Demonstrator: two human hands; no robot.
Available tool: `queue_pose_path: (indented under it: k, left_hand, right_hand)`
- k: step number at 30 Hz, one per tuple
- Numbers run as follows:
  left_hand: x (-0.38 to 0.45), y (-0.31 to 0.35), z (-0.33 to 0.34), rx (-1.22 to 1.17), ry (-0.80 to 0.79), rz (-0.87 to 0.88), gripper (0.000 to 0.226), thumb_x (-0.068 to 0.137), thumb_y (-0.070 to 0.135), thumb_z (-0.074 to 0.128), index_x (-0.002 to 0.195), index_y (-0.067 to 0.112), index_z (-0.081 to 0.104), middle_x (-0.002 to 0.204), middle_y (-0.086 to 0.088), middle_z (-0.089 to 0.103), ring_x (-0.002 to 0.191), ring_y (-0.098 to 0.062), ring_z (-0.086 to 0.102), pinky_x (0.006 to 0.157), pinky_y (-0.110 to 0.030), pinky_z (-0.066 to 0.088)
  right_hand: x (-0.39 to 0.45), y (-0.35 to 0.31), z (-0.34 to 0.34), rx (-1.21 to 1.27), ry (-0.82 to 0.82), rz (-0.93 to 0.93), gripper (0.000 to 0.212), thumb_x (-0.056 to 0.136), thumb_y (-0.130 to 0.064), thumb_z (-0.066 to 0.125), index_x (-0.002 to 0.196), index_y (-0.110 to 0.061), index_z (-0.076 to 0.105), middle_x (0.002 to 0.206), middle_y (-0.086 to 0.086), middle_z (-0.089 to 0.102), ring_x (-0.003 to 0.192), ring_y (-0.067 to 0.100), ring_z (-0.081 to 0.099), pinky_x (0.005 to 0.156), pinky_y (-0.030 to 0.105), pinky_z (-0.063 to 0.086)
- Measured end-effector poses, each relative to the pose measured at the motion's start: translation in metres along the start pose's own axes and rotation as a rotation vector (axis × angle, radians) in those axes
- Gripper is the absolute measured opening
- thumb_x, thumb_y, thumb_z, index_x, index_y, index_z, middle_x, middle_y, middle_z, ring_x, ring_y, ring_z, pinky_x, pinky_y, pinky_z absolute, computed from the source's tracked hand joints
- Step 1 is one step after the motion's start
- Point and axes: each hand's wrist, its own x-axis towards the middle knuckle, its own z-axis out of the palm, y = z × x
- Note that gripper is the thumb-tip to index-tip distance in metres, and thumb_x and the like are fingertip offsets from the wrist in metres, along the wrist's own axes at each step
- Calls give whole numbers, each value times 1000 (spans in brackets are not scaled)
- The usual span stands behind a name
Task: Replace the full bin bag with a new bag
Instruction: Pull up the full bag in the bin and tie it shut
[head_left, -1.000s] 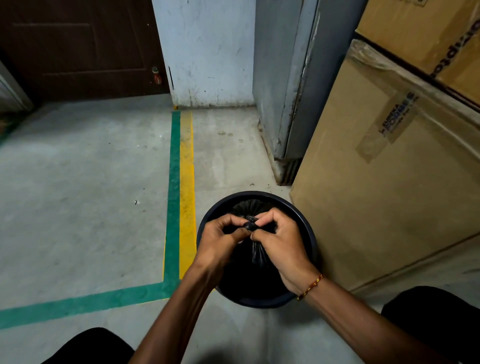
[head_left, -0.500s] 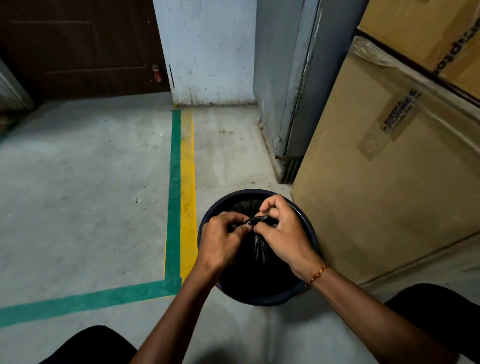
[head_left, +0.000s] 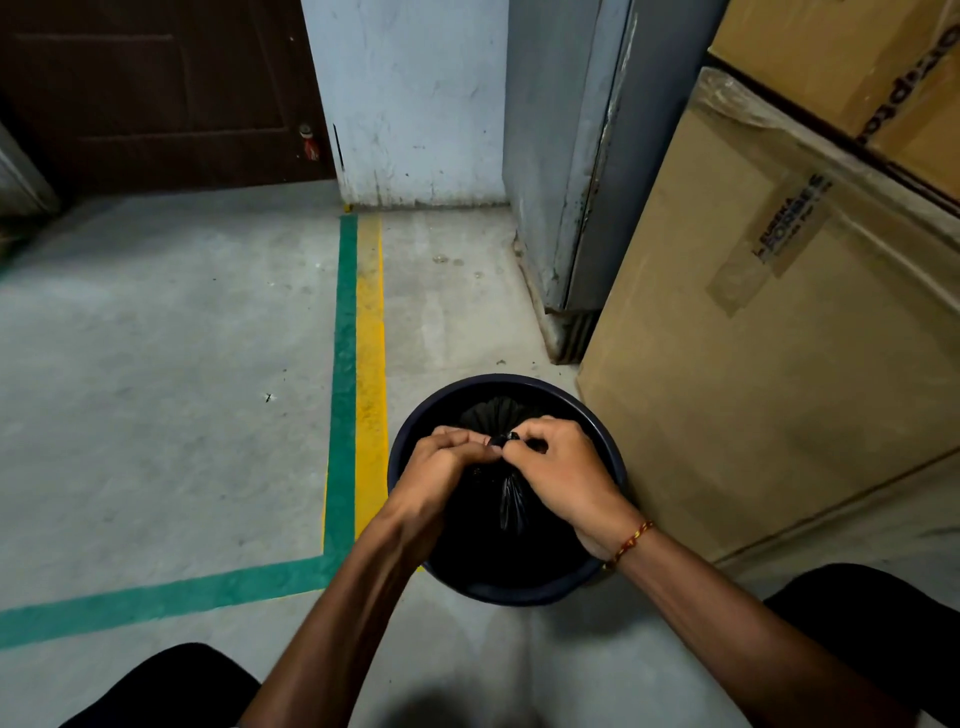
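— While both hands are over the bin, where exactly is the bag?

— From the head camera, the black bin bag (head_left: 511, 512) sits inside the round dark bin (head_left: 613, 467), low and right of centre in the frame. Its top is gathered into a small twisted bunch, and that bunch is caught between the two hands.

— How do the hands lie?

— The left hand (head_left: 441, 470) comes in from the lower middle, fingers curled, pinching the gathered plastic at its fingertips. The right hand (head_left: 558, 467) meets it from the right side, fingers bent, also pinching that bunch. The two hands touch at the fingertips, above the middle of the bin. A red and yellow thread band (head_left: 631, 543) circles the right wrist.

— And around the bin?

— It stands on a grey concrete floor (head_left: 156, 364). A large cardboard box (head_left: 753, 364) fills the right side of the frame, just beside the bin; whether they touch I cannot tell. Another box (head_left: 852, 57) is stacked in the upper right corner. A green stripe (head_left: 344, 364) and a yellow stripe (head_left: 370, 364) run side by side down the floor left of the bin, the green one turning toward the lower left. A dark door (head_left: 156, 88) is in the upper left, a pale wall (head_left: 415, 93) at top centre.
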Motion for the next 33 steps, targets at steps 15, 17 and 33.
queue_pose_path:
  k: [15,17,33]
  left_hand:
    - [6,-8,-1,325,2,275,9,90,15,66,83,12,72,81,3,72,77,-8,64,77,-28,48]
    - [5,-8,0,298,-25,284,6,89,11,67,87,8,71,81,2,70,76,-4,62,77,-24,48]
    - [8,-7,-2,968,89,658,36,74,46,43,76,16,62,76,4,54,76,-19,48,68,-33,38]
  right_hand:
    - [11,8,-17,442,-244,242,11,74,-13,65,67,-18,71,95,6,61,98,18,57,98,36,42]
    - [13,8,-20,474,-281,257,7,69,-14,64,68,-19,66,86,2,58,95,18,53,96,37,40]
    - [13,9,-25,35,-290,-2,3,90,-16,67,90,-15,70,107,5,59,93,11,59,84,17,44]
